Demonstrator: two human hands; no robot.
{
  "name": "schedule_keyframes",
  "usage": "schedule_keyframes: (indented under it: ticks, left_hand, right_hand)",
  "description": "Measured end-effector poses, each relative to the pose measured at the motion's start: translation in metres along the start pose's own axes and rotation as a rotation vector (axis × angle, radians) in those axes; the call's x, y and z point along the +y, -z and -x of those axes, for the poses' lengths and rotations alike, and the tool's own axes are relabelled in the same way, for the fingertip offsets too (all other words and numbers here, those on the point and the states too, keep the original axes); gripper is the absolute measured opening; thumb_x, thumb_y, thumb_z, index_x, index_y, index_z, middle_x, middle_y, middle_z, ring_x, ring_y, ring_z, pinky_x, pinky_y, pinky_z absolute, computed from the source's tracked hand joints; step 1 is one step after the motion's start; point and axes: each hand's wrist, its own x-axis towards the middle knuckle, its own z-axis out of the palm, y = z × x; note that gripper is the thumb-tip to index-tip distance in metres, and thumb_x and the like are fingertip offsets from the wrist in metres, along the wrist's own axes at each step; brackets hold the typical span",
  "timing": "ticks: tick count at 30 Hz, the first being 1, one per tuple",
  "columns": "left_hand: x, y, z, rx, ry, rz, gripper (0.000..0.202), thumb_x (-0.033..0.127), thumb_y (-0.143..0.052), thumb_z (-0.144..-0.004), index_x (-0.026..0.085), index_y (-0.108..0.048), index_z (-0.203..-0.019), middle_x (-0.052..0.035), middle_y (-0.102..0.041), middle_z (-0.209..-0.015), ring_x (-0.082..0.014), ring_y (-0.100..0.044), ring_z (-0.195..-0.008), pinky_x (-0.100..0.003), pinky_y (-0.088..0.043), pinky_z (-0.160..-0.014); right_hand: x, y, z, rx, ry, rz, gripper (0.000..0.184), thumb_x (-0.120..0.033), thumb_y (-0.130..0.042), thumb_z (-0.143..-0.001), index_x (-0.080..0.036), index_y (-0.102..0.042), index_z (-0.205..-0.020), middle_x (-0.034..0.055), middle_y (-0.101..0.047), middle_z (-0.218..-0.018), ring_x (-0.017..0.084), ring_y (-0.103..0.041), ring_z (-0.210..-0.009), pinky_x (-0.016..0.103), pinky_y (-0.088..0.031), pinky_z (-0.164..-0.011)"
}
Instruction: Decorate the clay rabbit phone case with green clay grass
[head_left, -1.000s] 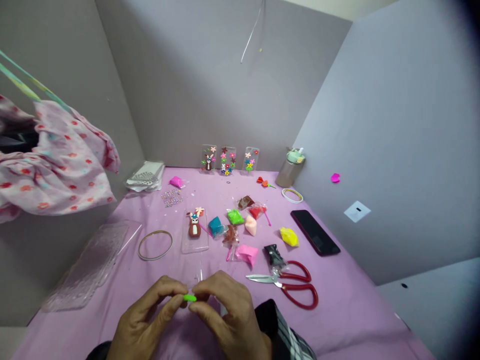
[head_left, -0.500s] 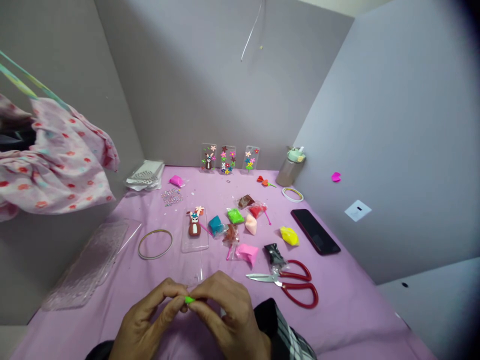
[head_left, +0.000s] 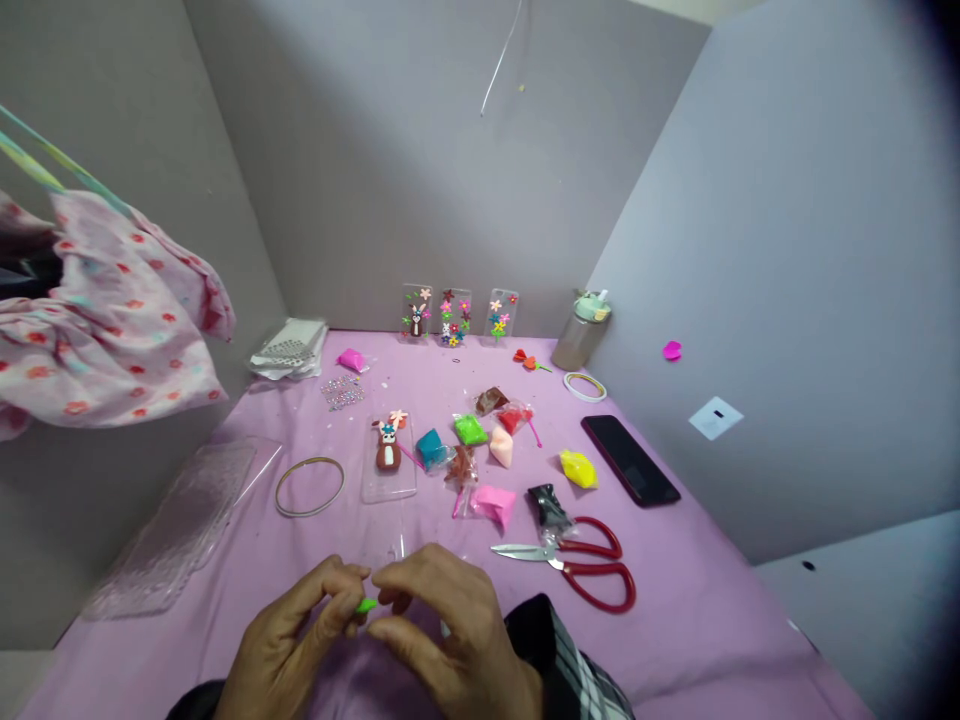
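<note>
A small bright green bit of clay (head_left: 366, 605) is pinched between the fingertips of both my hands, low in the view above the purple table cover (head_left: 697, 610). My left hand (head_left: 289, 645) grips it from the left and my right hand (head_left: 450, 640) from the right, fingers curled. Just beyond them lies a clear phone case with a brown clay rabbit (head_left: 388, 455). Several small bags of coloured clay lie past that: green (head_left: 470, 429), teal (head_left: 430, 447), pink (head_left: 493, 503), yellow (head_left: 578, 469), black (head_left: 547, 507).
Red-handled scissors (head_left: 581, 572) lie right of my hands, a black phone (head_left: 628, 459) farther right. A thin ring (head_left: 310, 486) and a clear ribbed tray (head_left: 176, 525) sit on the left. Three decorated cases (head_left: 457, 318) and a bottle (head_left: 581, 335) stand by the back wall. Floral cloth (head_left: 105, 310) hangs at left.
The green clay piece has sunk slightly lower and leftward between my fingertips, and my fingers have shifted around it. Nothing on the table moved.
</note>
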Motion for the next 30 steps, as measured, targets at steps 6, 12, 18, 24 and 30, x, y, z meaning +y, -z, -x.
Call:
schedule_keyframes:
  ticks: [6, 12, 18, 24, 30]
  left_hand:
    - [0.005, -0.005, -0.001, 0.069, -0.02, -0.007, 0.025, 0.051, -0.069, -0.085, 0.027, -0.075, -0.083, 0.0003, -0.075, -0.081, -0.0194, -0.074, -0.084, -0.017, -0.059, -0.075]
    - [0.004, -0.002, 0.0, 0.034, -0.098, 0.02, 0.017, 0.042, -0.071, -0.086, 0.031, -0.081, -0.094, -0.0011, -0.078, -0.096, -0.0199, -0.076, -0.094, -0.019, -0.059, -0.085]
    - [0.007, -0.002, 0.0, 0.055, -0.129, -0.068, 0.026, 0.046, -0.06, -0.093, 0.027, -0.078, -0.088, -0.0024, -0.075, -0.092, -0.0182, -0.073, -0.087, -0.019, -0.059, -0.08]
    - [-0.009, 0.005, 0.001, 0.066, -0.053, -0.117, 0.051, 0.056, -0.041, -0.1, 0.024, -0.065, -0.069, -0.0018, -0.067, -0.072, -0.0212, -0.071, -0.09, -0.022, -0.056, -0.081]
    - [-0.013, 0.002, 0.002, 0.053, 0.057, -0.082, 0.03, 0.056, -0.065, -0.087, 0.027, -0.073, -0.092, 0.0007, -0.073, -0.083, -0.0181, -0.072, -0.078, -0.018, -0.058, -0.072]
  right_hand:
    - [0.001, -0.002, 0.003, 0.033, -0.005, 0.019, 0.011, -0.023, -0.062, -0.1, -0.017, -0.07, -0.102, 0.0056, -0.075, -0.084, 0.016, -0.069, -0.075, 0.025, -0.054, -0.068]
    - [0.0, -0.001, 0.002, 0.053, -0.026, -0.017, 0.013, -0.024, -0.062, -0.1, -0.016, -0.07, -0.103, 0.0064, -0.074, -0.084, 0.015, -0.068, -0.074, 0.024, -0.053, -0.068]
    - [-0.001, 0.002, 0.001, 0.102, -0.06, -0.014, 0.023, -0.031, -0.057, -0.103, -0.016, -0.071, -0.096, 0.005, -0.072, -0.077, 0.014, -0.066, -0.07, 0.023, -0.051, -0.066]
    - [-0.001, 0.003, 0.001, 0.125, -0.12, 0.013, 0.021, -0.024, -0.056, -0.102, -0.016, -0.07, -0.089, 0.0042, -0.07, -0.075, 0.013, -0.064, -0.068, 0.022, -0.048, -0.064]
    - [0.0, 0.003, 0.002, 0.116, -0.125, 0.001, 0.02, -0.022, -0.056, -0.102, -0.015, -0.07, -0.089, 0.0044, -0.069, -0.076, 0.013, -0.064, -0.07, 0.022, -0.047, -0.066]
